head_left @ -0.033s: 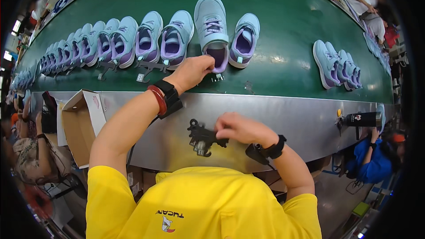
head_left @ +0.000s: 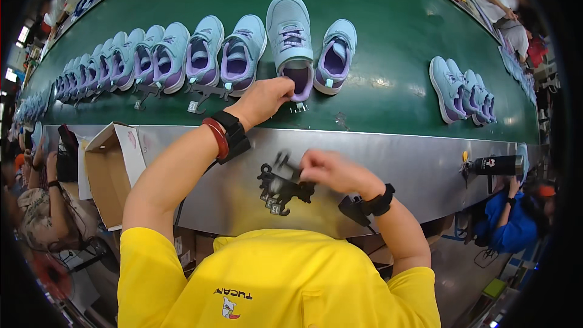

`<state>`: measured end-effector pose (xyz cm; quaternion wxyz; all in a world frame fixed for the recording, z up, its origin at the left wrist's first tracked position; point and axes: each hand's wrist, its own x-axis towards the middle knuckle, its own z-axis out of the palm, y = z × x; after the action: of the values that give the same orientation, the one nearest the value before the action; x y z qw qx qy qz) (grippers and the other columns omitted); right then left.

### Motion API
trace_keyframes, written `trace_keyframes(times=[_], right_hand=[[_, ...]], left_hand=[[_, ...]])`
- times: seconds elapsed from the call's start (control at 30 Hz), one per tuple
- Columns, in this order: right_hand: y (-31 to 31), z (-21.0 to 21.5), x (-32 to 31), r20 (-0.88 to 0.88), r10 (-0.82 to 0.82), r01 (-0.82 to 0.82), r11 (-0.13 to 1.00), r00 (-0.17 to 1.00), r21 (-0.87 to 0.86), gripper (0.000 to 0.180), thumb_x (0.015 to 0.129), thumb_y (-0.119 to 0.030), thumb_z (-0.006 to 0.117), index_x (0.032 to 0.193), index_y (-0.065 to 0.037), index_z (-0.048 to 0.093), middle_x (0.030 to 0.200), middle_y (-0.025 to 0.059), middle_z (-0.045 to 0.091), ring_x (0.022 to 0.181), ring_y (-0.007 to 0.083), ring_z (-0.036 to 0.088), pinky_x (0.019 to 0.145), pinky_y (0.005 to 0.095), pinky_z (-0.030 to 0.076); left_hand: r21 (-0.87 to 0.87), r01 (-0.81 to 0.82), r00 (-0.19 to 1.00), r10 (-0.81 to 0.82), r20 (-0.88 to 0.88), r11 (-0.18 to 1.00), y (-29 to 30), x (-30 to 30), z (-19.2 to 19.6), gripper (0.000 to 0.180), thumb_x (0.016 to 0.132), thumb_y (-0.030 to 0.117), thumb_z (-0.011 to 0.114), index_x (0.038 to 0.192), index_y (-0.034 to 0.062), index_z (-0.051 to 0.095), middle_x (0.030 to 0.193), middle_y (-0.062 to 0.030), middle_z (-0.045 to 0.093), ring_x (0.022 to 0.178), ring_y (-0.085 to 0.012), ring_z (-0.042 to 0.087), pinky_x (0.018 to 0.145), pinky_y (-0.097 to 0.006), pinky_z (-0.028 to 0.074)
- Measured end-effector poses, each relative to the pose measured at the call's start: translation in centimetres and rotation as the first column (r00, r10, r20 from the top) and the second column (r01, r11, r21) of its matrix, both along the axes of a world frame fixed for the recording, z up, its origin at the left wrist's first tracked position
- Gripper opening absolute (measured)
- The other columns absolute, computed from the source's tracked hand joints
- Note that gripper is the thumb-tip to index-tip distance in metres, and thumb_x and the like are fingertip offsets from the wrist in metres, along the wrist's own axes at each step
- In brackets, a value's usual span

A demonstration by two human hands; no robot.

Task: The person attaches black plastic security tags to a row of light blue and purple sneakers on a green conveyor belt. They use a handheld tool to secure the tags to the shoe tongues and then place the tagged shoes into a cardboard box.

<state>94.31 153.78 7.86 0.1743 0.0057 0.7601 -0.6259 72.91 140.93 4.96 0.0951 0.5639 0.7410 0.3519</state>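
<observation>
Closed on the heel of a light-blue and purple sneaker [head_left: 297,76], my left hand [head_left: 262,98] is at the near edge of the green surface. The shoe's toe points away from me, and its mate [head_left: 336,54] stands just to the right. Over the metal ledge, my right hand [head_left: 334,173] pinches a black plastic shoe hanger [head_left: 284,163], smeared by motion. Below it lies a small pile of black hangers [head_left: 280,193] with pale size tags. Dark bands with small boxes are strapped to both my wrists.
Left of my hands runs a long row of matching sneakers [head_left: 127,54], the nearest pairs with hangers [head_left: 203,94] at their heels. More sneakers [head_left: 461,91] stand right. An open cardboard box [head_left: 112,173] and a black bottle [head_left: 498,164] flank the ledge. Co-workers sit at both sides.
My right hand has raised one hanger off the pile, moving it slightly up and away. My left hand and the sneaker stay in place.
</observation>
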Motion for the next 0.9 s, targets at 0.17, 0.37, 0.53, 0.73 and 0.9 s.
trace_keyframes(times=[0.17,0.37,0.53,0.73,0.9], right_hand=[[2.4,0.2,-1.8,0.273,-0.535,0.594,0.772,0.8,-0.228,0.021,0.095,-0.009,0.047,0.114,-0.002,0.043,0.083,0.009,0.064,0.064,0.0139,0.062,0.055,0.0251,0.05],[1.7,-1.4,-2.5,0.227,-0.586,0.628,0.736,0.778,-0.253,0.039,0.095,-0.006,0.046,0.133,-0.004,0.036,0.082,0.0084,0.062,0.061,0.0116,0.06,0.051,0.0229,0.049],[1.0,-1.7,-3.1,0.211,-0.562,0.597,0.779,0.8,-0.192,0.035,0.094,-0.007,0.048,0.129,-0.004,0.046,0.074,0.0055,0.06,0.055,0.0094,0.056,0.049,0.0232,0.047],[1.6,-0.4,-4.8,0.081,-0.377,0.373,0.926,0.923,0.064,0.032,0.092,-0.017,0.058,0.122,-0.009,0.058,0.061,0.0006,0.055,0.047,0.008,0.047,0.044,0.0236,0.037],[3.8,-1.5,-5.4,0.041,-0.458,0.46,0.879,0.888,-0.124,0.033,0.093,-0.01,0.051,0.125,-0.002,0.052,0.062,0.0019,0.055,0.048,0.0084,0.05,0.043,0.0229,0.038]], left_hand=[[0.017,-0.029,0.999,0.03,-0.027,0.999,0.1,0.4,0.0,0.021,0.076,-0.003,0.063,0.094,0.0025,0.055,0.088,-0.0121,0.061,0.082,-0.0315,0.062,0.071,-0.035,0.05],[0.066,-0.06,0.997,0.057,0.042,0.996,0.6,0.5,0.1,0.017,0.077,-0.002,0.062,0.091,0.0026,0.054,0.087,-0.0122,0.061,0.081,-0.0329,0.061,0.07,-0.037,0.049],[0.047,-0.085,0.995,0.083,0.047,0.995,0.8,0.6,0.0,0.019,0.076,-0.004,0.062,0.093,0.0023,0.055,0.088,-0.0116,0.061,0.081,-0.0316,0.062,0.071,-0.035,0.049],[-0.081,-0.204,0.979,0.205,0.002,0.976,0.6,0.9,1.7,0.018,0.082,0.005,0.058,0.1,0.0057,0.059,0.096,-0.0147,0.063,0.09,-0.0344,0.062,0.076,-0.039,0.05],[-0.09,0.062,0.916,-0.092,-0.39,0.994,1.8,1.1,1.0,0.043,0.086,0.013,0.048,0.128,0.0224,0.049,0.125,-0.0196,0.049,0.092,-0.0356,0.063,0.071,-0.042,0.053]])
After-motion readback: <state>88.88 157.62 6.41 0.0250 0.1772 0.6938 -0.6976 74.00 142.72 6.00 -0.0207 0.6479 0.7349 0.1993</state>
